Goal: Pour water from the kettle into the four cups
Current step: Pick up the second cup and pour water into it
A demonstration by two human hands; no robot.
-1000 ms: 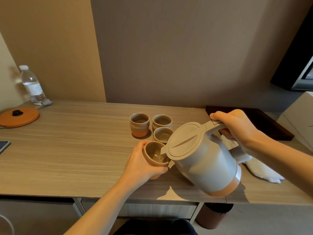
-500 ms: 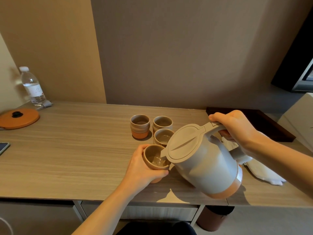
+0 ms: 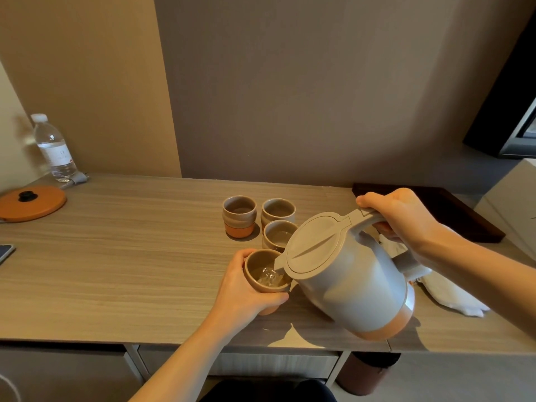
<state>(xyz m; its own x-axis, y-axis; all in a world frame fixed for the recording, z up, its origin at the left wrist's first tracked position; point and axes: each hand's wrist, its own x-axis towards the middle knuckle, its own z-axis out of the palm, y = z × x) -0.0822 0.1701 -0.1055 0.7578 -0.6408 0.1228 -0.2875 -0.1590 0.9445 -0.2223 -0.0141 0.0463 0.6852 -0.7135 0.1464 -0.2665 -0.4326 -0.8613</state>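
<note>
The left hand wraps its fingers around the cup, steadying it under the spout; the right hand grips the tilted kettle handle, seemingly pouring

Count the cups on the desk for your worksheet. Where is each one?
4. One cup is in the left hand, under the kettle spout; three stand behind: back left, back right, middle. None seems hidden.

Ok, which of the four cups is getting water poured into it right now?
The nearest cup, held by the left hand under the kettle spout. The other three cups stand untouched behind it.
</note>
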